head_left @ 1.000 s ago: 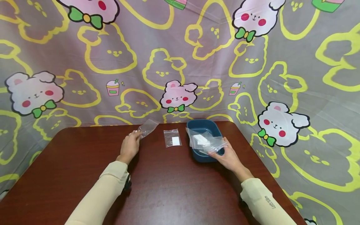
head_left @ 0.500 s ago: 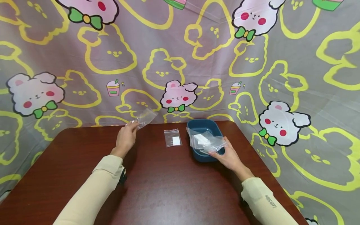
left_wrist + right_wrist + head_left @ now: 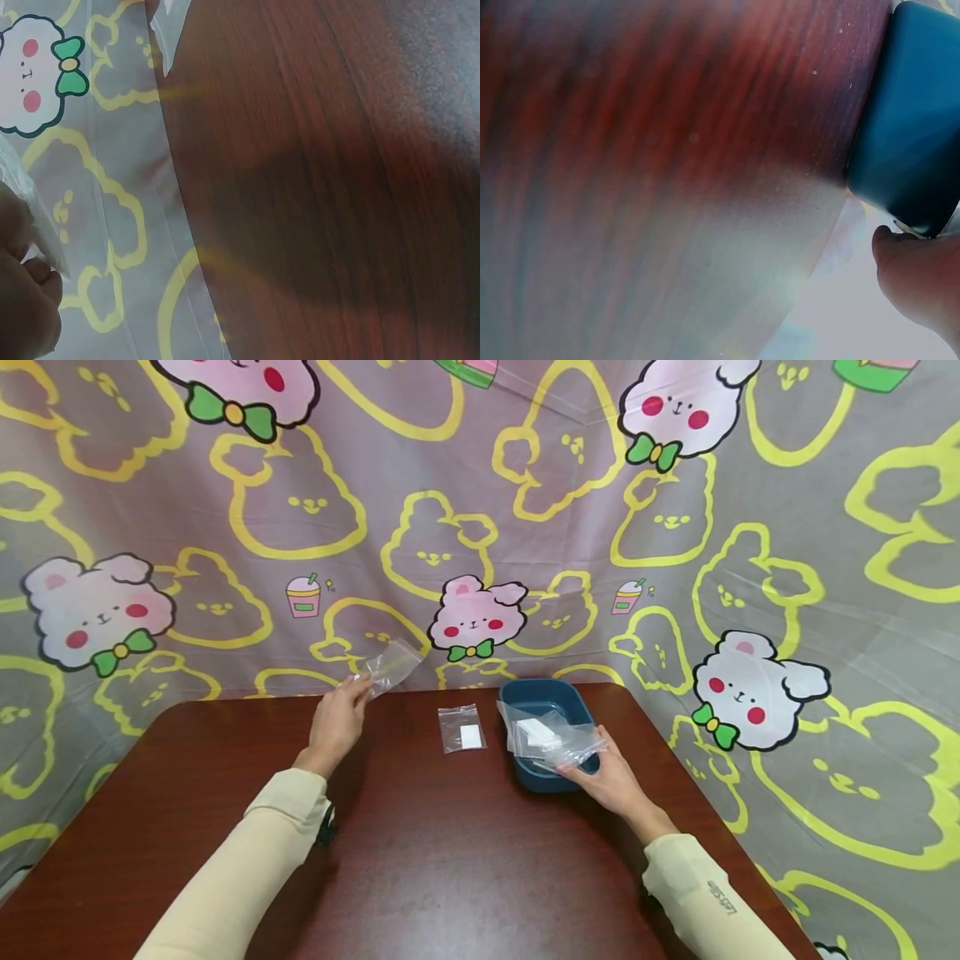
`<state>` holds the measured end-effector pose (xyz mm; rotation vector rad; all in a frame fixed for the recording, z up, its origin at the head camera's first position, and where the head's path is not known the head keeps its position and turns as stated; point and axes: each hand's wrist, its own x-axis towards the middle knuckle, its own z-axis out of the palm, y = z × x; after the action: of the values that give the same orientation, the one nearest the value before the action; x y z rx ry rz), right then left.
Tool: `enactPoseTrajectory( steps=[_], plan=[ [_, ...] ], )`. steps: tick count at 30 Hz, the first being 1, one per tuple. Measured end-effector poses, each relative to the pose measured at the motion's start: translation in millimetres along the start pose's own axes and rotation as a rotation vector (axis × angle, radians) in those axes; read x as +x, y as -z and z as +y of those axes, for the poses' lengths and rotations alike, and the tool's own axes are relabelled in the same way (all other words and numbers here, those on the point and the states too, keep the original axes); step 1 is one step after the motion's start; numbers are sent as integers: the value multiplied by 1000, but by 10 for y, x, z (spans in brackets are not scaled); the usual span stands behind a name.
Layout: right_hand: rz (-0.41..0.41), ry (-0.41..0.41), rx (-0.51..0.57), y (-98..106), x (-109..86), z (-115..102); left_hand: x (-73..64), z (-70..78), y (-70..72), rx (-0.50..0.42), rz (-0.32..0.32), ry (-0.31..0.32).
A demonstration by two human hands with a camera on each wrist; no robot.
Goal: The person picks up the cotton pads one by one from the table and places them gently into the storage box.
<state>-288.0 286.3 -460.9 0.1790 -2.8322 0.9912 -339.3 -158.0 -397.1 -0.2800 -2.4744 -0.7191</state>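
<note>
A clear zip bag (image 3: pixel 396 667) is pinched in my left hand (image 3: pixel 337 723), raised at the table's far edge; its far end points up and right. In the left wrist view, the hand (image 3: pixel 27 289) shows only at the left border, with part of the plastic. My right hand (image 3: pixel 613 782) holds several clear zip bags (image 3: pixel 568 745) by their near right end, over the blue bin (image 3: pixel 551 690). White pieces (image 3: pixel 536 732) show inside these bags. In the right wrist view, the fingers (image 3: pixel 900 251) are against the bin's edge, and the bags are mostly hidden.
Between the hands, another clear zip bag (image 3: pixel 453 731) with a small white rectangular piece (image 3: pixel 470 737) lies flat on the dark red-brown wooden table (image 3: pixel 442 843). A patterned cloth (image 3: pixel 555 518) hangs close behind the table and along its right side.
My left hand has lifted the zip bag up and slightly left from near the tabletop. My right hand and its bags have stayed in place over the bin.
</note>
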Motion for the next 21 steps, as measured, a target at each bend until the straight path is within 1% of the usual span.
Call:
enactPoseTrajectory(
  steps=[5,10,16,21],
  plan=[
    [-11,-13,3,2,5,-9,10,40,-49,-16,14,-17],
    [-14,-14,9,6,16,1,25,126,-145,-39,20,-41],
    [-7,-8,4,8,13,10,29,292,-282,-53,-11,-51],
    [14,27,5,-1,15,4,50,443,-389,-46,-47,-56]
  ],
)
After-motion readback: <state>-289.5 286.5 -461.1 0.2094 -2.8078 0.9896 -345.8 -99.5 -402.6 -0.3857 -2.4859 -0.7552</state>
